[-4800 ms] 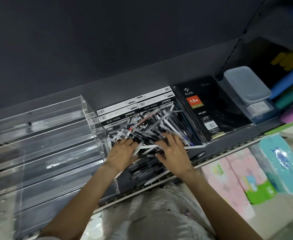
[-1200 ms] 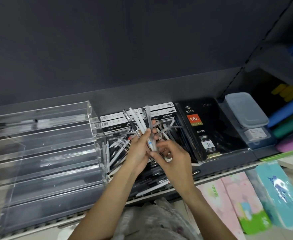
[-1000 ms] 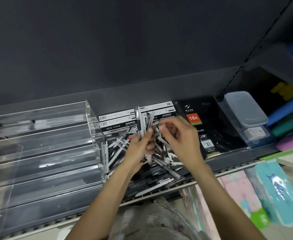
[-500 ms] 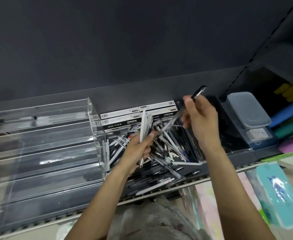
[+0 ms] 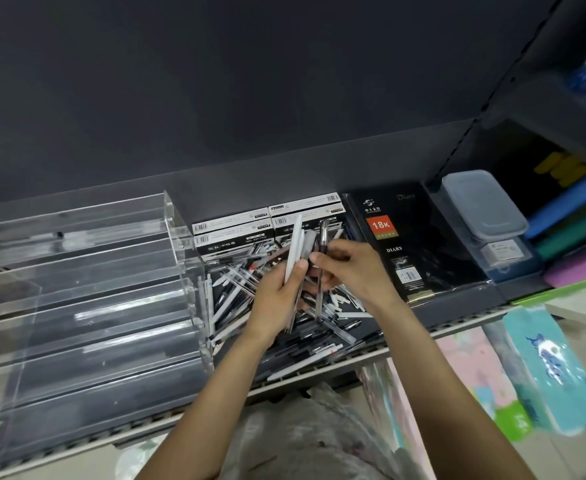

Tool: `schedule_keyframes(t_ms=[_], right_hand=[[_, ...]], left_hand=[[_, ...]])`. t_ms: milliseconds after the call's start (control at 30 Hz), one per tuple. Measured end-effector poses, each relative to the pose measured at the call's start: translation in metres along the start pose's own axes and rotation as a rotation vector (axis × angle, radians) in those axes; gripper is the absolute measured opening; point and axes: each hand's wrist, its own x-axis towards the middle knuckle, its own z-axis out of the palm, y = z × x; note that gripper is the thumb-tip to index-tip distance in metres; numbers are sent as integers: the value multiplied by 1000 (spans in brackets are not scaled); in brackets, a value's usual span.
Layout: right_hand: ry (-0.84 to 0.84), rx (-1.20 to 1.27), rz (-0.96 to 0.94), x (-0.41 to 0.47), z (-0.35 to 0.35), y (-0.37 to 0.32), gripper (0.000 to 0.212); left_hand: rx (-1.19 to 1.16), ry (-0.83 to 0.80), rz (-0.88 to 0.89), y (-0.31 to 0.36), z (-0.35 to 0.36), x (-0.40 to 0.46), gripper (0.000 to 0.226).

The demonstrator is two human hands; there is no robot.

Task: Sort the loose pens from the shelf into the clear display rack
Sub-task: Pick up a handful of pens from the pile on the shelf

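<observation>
A heap of loose pens (image 5: pixel 236 292), white, clear and black, lies on the dark shelf (image 5: pixel 319 362) between the rack and the diaries. My left hand (image 5: pixel 277 299) grips an upright bunch of pens (image 5: pixel 293 244) above the heap. My right hand (image 5: pixel 350 271) pinches a dark clear pen (image 5: pixel 323 237), held upright right beside that bunch. The clear display rack (image 5: pixel 76 289), with stepped tiers, stands to the left; its tiers look almost bare.
Boxes of gel pens (image 5: pixel 232 233) stand behind the heap. Black diaries (image 5: pixel 405 237) lean to the right, then a lidded plastic box (image 5: pixel 482 206) and coloured cases (image 5: pixel 568 216). Wrapped packs (image 5: pixel 544 368) lie below the shelf edge.
My right hand, raised high to the right with a single pen half a second ago, has come back down and left, bringing that pen against the bunch in my left hand.
</observation>
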Motion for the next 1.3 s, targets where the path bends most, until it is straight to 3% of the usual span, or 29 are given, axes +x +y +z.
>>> schedule_keyframes(t_ms=[167,300,400,500,633,700,833,967,1067,1133,1200,1300], right_hand=[[-51,-59,32,2,3,0,9],[-103,-48,1,5,2,0,15],[-140,-71,-38,5,4,0,8],[-172,-207,-121,6,11,5,14],[-343,-128,-93,3,17,-5,20],[-387,-102,-72,0,26,-9,23],[-295,-213,-214,-11,49,-13,58],[-235,90,-88,-43,82,-5,50],[-212,534,35,-59,134,-12,45],[-146,734,89,-60,171,-26,30],[-59,766,115,-61,206,-37,13],[17,627,71,-66,258,-46,8]], left_hand=[[286,-10,148,-15,1,-3,20],[195,-25,72,-9,-7,-7,19],[160,-40,-22,-10,-14,-10,28],[113,-62,-107,-12,-20,-15,32],[-37,-93,-178,-8,-29,-30,28],[-145,-42,-189,-8,-32,-36,25],[-478,262,-177,1,-39,-44,16],[-738,452,16,15,-72,-53,17],[-813,440,88,20,-98,-63,19],[-811,414,85,17,-118,-69,18],[-829,412,54,11,-145,-75,18],[-837,392,13,3,-193,-84,18]])
